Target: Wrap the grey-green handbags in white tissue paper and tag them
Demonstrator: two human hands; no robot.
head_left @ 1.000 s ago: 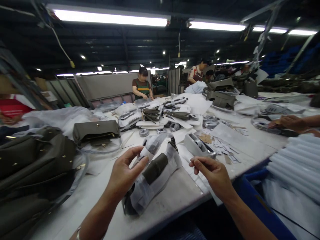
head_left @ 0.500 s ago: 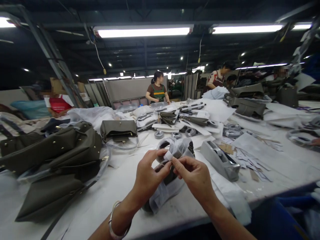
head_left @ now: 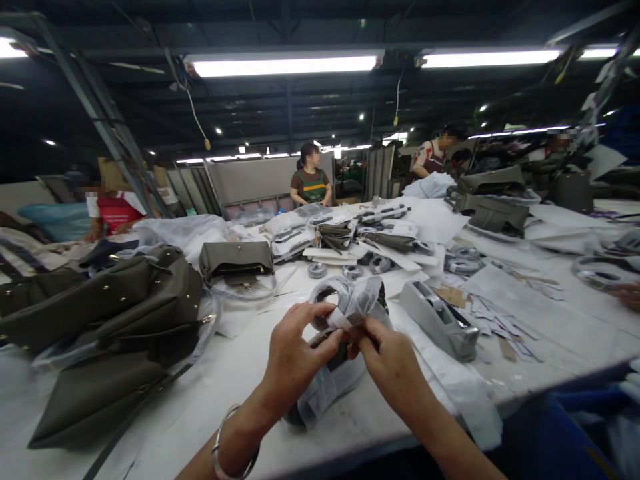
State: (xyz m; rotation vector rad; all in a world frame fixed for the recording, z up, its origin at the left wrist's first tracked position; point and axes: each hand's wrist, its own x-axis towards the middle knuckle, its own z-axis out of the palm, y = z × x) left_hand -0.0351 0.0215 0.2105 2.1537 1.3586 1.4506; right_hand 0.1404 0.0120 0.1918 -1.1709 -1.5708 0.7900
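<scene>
Pinching the white band of a grey coiled bundle in cloudy, translucent wrap, our left hand has thumb and forefinger closed on it, and we're wearing a slim silver bangle on that wrist! Our right hand comes in on the other side, fingers curled, tips against the lower edge of the bundle; they're partly hidden, so we can't tell what they grip. The bundle sits up between our two hands, over the near part of the white-topped table, and just below it we've got a dark olive piece in filmy wrapping. Out to our right, there's the grey tape dispenser, with loose paper slips beyond it! To our left, a heap of olive-green bags with gold studs, and nearer the middle, a single olive flap bag. Further out we see small grey coils before a jumbled pile of wrapped pieces. Across the table stands a person in a green apron; far left, another in a red apron!
</scene>
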